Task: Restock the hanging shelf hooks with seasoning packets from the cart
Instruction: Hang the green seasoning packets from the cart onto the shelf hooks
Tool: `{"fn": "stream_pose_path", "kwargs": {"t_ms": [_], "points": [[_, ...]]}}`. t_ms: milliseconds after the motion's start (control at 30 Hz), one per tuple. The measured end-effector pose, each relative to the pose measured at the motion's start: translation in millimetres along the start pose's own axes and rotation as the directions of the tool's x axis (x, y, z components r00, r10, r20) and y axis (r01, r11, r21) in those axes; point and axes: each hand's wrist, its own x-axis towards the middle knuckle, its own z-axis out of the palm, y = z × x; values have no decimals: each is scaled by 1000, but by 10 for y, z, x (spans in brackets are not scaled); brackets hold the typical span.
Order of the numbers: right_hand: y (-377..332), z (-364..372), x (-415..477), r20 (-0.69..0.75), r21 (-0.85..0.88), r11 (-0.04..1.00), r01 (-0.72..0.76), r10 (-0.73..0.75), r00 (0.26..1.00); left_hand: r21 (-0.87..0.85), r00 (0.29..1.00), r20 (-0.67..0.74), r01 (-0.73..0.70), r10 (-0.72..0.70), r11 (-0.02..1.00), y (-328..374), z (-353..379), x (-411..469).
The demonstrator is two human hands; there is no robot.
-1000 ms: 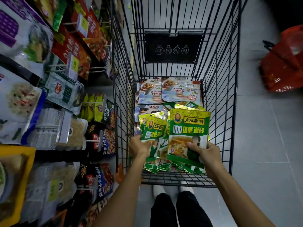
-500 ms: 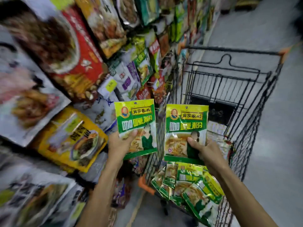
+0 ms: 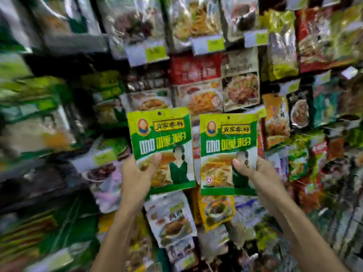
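Observation:
Two green and yellow seasoning packets stand upright side by side in front of the hanging shelf. My left hand [image 3: 138,175] grips the left packet [image 3: 163,138] by its lower left corner, thumb on the front. My right hand [image 3: 253,173] grips the right packet [image 3: 228,142] by its lower right part, thumb on the front. Each packet has a small hang hole at its top edge. The two packets are held a little apart, clear of the shelf hooks. The cart is out of view.
The shelf wall is packed with hanging food packets: red ones [image 3: 194,69] above, a yellow one [image 3: 217,211] below. Price tags [image 3: 208,44] sit on hook ends in the upper rows. The picture is blurred at the left and right.
I have turned from the cart to face the shelf. Both hands have raised their packets up in front of the hanging rows; the cart has left the view.

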Motion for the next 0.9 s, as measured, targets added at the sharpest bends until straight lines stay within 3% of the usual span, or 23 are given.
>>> {"fn": "stream_pose_path", "kwargs": {"t_ms": [200,367,633,900], "points": [[-532,1071,179,234,5,990,143,-140,962,134,958,-248,-110,140,985,362,-1176,245],[-839,1830,337,284,50,992,116,-125,951,235,907,-379,-95,181,967,463,-1855,356],[-1245,2599,765,378,111,993,42,-81,922,265,880,-438,-69,184,962,434,-2184,532],[-1358,2730,945,343,105,994,-12,-25,939,258,889,-401,-121,220,958,376,-2186,640]]}}
